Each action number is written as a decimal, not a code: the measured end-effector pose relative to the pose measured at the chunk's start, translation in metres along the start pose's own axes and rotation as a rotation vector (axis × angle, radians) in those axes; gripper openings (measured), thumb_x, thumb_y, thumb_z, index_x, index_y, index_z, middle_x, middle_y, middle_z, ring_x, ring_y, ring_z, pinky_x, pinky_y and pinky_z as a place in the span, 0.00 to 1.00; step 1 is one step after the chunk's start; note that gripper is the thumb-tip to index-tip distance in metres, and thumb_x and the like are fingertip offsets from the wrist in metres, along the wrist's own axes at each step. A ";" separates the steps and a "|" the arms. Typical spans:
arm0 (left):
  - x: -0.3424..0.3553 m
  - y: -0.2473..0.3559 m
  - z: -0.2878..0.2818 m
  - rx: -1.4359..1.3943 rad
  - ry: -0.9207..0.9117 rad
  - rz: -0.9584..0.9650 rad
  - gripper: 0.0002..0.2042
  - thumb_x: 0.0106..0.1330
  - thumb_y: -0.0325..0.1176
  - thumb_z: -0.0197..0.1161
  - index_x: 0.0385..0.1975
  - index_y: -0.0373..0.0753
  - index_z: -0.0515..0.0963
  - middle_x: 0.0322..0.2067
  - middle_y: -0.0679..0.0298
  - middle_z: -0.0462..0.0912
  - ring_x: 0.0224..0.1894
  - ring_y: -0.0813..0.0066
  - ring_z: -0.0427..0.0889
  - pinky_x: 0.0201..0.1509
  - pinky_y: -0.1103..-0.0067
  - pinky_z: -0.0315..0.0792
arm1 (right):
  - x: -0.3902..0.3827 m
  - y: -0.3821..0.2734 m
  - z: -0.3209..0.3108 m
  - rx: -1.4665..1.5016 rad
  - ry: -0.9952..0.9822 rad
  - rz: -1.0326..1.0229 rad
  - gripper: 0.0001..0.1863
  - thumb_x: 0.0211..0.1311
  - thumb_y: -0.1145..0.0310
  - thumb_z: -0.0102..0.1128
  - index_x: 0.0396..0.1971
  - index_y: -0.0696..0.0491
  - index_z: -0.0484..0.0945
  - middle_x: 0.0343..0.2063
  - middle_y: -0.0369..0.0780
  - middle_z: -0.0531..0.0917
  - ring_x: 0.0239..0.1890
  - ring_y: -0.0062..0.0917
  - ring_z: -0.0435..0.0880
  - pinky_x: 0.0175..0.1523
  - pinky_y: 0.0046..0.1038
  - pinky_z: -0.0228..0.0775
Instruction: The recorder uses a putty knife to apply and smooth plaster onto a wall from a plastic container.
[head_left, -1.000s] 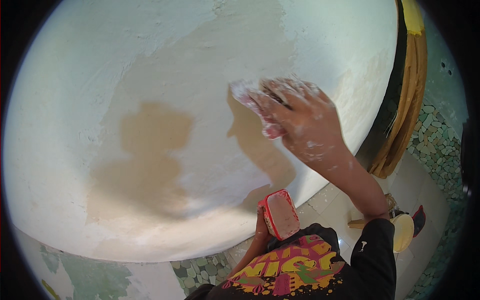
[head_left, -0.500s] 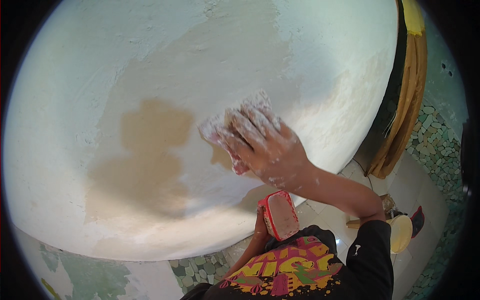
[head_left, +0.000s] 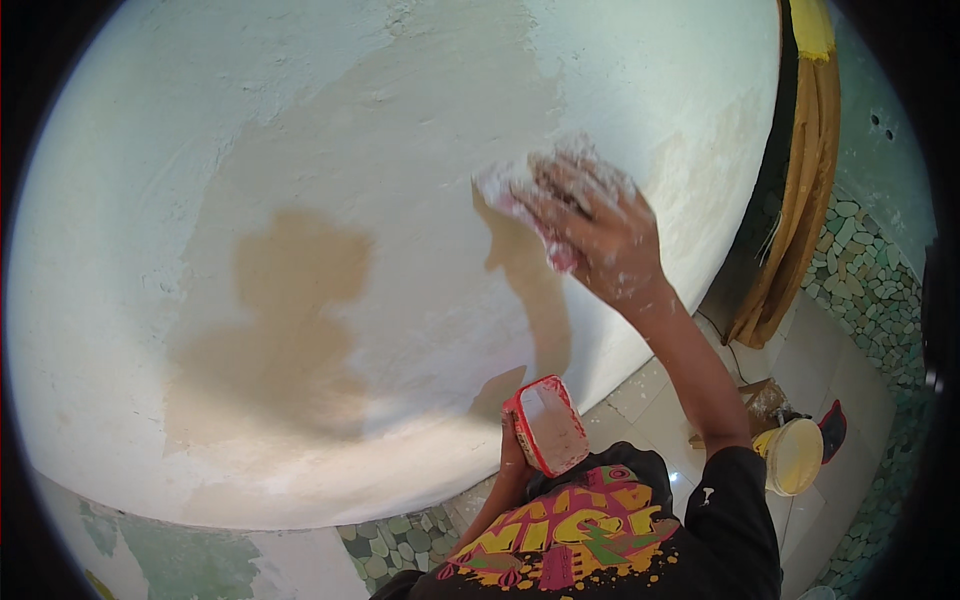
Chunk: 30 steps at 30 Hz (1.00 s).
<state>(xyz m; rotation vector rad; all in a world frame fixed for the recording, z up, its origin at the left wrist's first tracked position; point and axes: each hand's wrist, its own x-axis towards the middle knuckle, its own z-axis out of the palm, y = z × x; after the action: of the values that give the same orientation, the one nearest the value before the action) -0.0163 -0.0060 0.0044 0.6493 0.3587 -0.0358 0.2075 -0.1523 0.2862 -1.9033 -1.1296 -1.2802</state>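
Observation:
My right hand has its fingers closed on a pinkish pad or cloth, crusted with white material, held on or very close to the curved, pale plastered surface. The surface has a damp-looking greyish patch and some rougher bluish-white areas, with shadows falling across it. Low in the view, my left hand grips a small red-rimmed rectangular tub with pale pinkish material inside. My fingers and the pad are smeared white.
At right stand brown vertical strips with a yellow top, before a green wall and pebble-patterned tiles. Below are floor tiles, a cable, a cream bucket, a wooden object and a dark red-edged item.
My right hand with the pad moved down and left, then back up and right across the surface. My left hand with the tub has shifted only slightly.

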 end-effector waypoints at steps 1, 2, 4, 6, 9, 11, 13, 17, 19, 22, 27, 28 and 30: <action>-0.002 0.002 0.006 0.029 0.018 -0.002 0.50 0.65 0.79 0.41 0.75 0.42 0.59 0.68 0.52 0.71 0.66 0.51 0.75 0.68 0.52 0.72 | -0.008 0.001 -0.001 -0.007 -0.001 0.003 0.24 0.59 0.64 0.67 0.58 0.42 0.84 0.59 0.39 0.83 0.61 0.37 0.82 0.63 0.42 0.72; -0.003 0.003 0.010 0.059 0.035 -0.004 0.50 0.65 0.79 0.41 0.75 0.42 0.58 0.68 0.52 0.71 0.66 0.51 0.75 0.68 0.52 0.72 | -0.016 0.005 -0.003 -0.009 -0.023 0.002 0.22 0.61 0.64 0.66 0.57 0.42 0.85 0.59 0.39 0.83 0.61 0.37 0.82 0.64 0.42 0.72; -0.001 0.002 0.002 0.034 0.009 0.007 0.48 0.66 0.78 0.41 0.75 0.42 0.58 0.69 0.53 0.71 0.67 0.51 0.74 0.69 0.52 0.70 | -0.016 0.012 -0.004 -0.007 -0.039 0.000 0.21 0.63 0.63 0.64 0.57 0.42 0.85 0.59 0.39 0.83 0.61 0.37 0.82 0.65 0.42 0.71; -0.002 0.000 -0.002 0.005 -0.012 0.008 0.47 0.67 0.77 0.41 0.75 0.43 0.59 0.69 0.53 0.70 0.68 0.51 0.73 0.70 0.52 0.69 | 0.000 0.027 -0.009 -0.091 0.123 -0.026 0.24 0.52 0.64 0.73 0.52 0.42 0.86 0.55 0.37 0.85 0.60 0.35 0.82 0.63 0.41 0.73; 0.001 -0.001 -0.001 0.076 0.033 0.009 0.49 0.66 0.78 0.41 0.75 0.41 0.59 0.69 0.52 0.71 0.67 0.52 0.74 0.69 0.53 0.71 | 0.025 0.047 -0.007 -0.134 0.215 -0.049 0.24 0.52 0.65 0.72 0.53 0.44 0.86 0.57 0.37 0.84 0.61 0.36 0.81 0.63 0.42 0.73; 0.003 -0.002 -0.004 0.083 0.011 0.036 0.47 0.68 0.76 0.41 0.74 0.41 0.59 0.69 0.53 0.71 0.68 0.53 0.74 0.69 0.54 0.71 | 0.024 0.058 0.007 -0.095 0.207 -0.088 0.23 0.52 0.66 0.72 0.52 0.45 0.86 0.57 0.38 0.84 0.62 0.37 0.81 0.66 0.43 0.72; 0.001 -0.001 0.001 0.068 0.006 0.031 0.46 0.69 0.76 0.41 0.74 0.41 0.60 0.68 0.53 0.71 0.67 0.53 0.74 0.69 0.54 0.71 | 0.005 0.058 0.019 -0.073 0.183 -0.084 0.24 0.51 0.67 0.72 0.52 0.45 0.86 0.57 0.37 0.83 0.62 0.37 0.80 0.67 0.43 0.71; 0.001 0.000 -0.003 0.112 0.067 0.015 0.47 0.67 0.77 0.42 0.74 0.42 0.60 0.67 0.53 0.72 0.66 0.54 0.75 0.69 0.56 0.72 | -0.034 0.044 0.019 0.014 0.075 -0.082 0.26 0.48 0.67 0.73 0.53 0.44 0.86 0.57 0.37 0.84 0.62 0.37 0.80 0.70 0.43 0.69; 0.003 -0.002 -0.015 0.091 0.059 0.003 0.47 0.67 0.77 0.42 0.74 0.42 0.60 0.67 0.53 0.72 0.66 0.54 0.76 0.68 0.56 0.72 | -0.036 0.036 0.011 0.033 0.017 -0.066 0.26 0.47 0.67 0.73 0.52 0.45 0.86 0.56 0.38 0.84 0.62 0.37 0.81 0.69 0.44 0.70; 0.007 -0.004 -0.018 0.067 0.032 -0.017 0.47 0.67 0.77 0.42 0.74 0.43 0.60 0.67 0.53 0.72 0.66 0.53 0.76 0.68 0.55 0.72 | -0.010 0.043 0.004 -0.088 0.162 -0.094 0.21 0.71 0.52 0.56 0.54 0.47 0.86 0.57 0.40 0.85 0.62 0.39 0.81 0.69 0.43 0.70; 0.009 0.002 -0.005 0.081 -0.016 -0.028 0.47 0.66 0.77 0.43 0.74 0.43 0.60 0.68 0.53 0.72 0.66 0.51 0.75 0.68 0.54 0.71 | 0.010 0.028 0.022 -0.001 0.161 -0.042 0.22 0.59 0.64 0.68 0.55 0.45 0.85 0.59 0.39 0.83 0.62 0.38 0.81 0.68 0.42 0.71; 0.009 0.003 -0.002 0.057 -0.012 -0.029 0.47 0.66 0.77 0.43 0.74 0.43 0.60 0.68 0.53 0.71 0.66 0.51 0.75 0.69 0.54 0.71 | -0.001 0.024 0.027 0.001 0.161 -0.044 0.22 0.59 0.64 0.68 0.55 0.45 0.85 0.59 0.39 0.83 0.62 0.38 0.81 0.68 0.42 0.71; 0.008 0.003 -0.002 0.030 -0.005 -0.026 0.47 0.66 0.77 0.43 0.74 0.43 0.61 0.68 0.53 0.71 0.66 0.51 0.75 0.69 0.53 0.71 | -0.027 0.011 0.029 0.042 0.039 -0.077 0.24 0.55 0.65 0.70 0.54 0.45 0.86 0.59 0.38 0.83 0.63 0.37 0.80 0.70 0.42 0.70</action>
<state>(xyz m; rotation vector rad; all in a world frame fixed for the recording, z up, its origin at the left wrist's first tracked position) -0.0087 -0.0014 0.0020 0.6741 0.3626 -0.0677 0.2253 -0.1427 0.2500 -1.8121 -1.2107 -1.3193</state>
